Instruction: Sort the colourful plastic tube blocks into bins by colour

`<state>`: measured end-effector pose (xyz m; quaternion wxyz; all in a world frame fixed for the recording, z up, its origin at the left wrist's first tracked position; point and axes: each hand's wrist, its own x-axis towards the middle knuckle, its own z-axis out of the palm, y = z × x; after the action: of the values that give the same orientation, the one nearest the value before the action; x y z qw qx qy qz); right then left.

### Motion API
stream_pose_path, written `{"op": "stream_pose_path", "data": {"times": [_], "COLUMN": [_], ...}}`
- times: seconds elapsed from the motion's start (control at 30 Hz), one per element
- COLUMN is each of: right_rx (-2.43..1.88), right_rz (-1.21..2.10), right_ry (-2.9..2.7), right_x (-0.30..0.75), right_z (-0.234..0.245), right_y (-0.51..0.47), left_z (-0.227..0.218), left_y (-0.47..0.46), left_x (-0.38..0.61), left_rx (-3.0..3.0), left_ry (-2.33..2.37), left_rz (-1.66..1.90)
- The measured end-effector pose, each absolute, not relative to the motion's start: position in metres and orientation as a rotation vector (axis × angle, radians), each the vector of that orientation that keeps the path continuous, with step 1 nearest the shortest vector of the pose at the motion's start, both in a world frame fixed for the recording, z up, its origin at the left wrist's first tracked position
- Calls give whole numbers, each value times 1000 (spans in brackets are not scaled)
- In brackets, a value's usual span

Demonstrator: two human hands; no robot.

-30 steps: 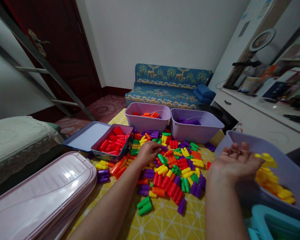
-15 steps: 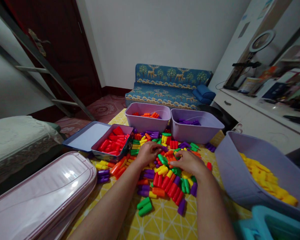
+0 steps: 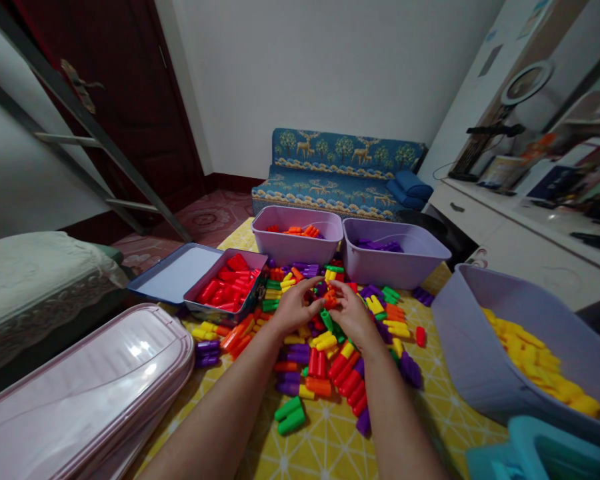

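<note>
A heap of coloured plastic blocks (image 3: 340,363) lies on the yellow patterned table (image 3: 330,447). Both hands meet over the heap's far middle. My left hand (image 3: 294,305) curls its fingers over the blocks. My right hand (image 3: 349,313) pinches an orange block (image 3: 330,299) between its fingertips, right next to the left fingers. What the left fingers hold, if anything, is hidden. A blue tin (image 3: 255,303) with red blocks stands to the left of the hands. A lilac tub (image 3: 460,347) with yellow blocks leans at the right.
Two lilac tubs stand at the table's far edge, one (image 3: 296,245) with orange blocks, the other (image 3: 394,263) with purple ones. A pink lidded box (image 3: 80,393) fills the near left. A turquoise tub (image 3: 530,453) sits at the near right. A blue sofa (image 3: 340,173) stands beyond.
My right hand left the yellow tub, came back to the heap and moved up next to the left hand, now pinching an orange block. The left hand shifted slightly forward.
</note>
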<state>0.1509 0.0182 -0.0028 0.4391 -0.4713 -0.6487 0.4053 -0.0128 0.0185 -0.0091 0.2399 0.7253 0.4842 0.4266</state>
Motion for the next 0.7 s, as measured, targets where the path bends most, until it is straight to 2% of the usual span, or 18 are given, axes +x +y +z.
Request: {"op": "stream_pose_path", "data": {"times": [0.13, 0.4, 0.7], "right_rx": [-963, -856, -837], "right_rz": [1266, 1319, 1333], "right_ry": [-1368, -1261, -1253], "right_x": [141, 136, 134], "right_z": [-7, -9, 2], "right_y": [20, 20, 15], "left_z": [-12, -12, -6], "left_y": [22, 24, 22], "left_x": [-14, -14, -15], "left_rx": [1969, 1711, 1943], "left_ry": [1209, 1230, 1131], "left_rz": [1271, 1364, 1378]}}
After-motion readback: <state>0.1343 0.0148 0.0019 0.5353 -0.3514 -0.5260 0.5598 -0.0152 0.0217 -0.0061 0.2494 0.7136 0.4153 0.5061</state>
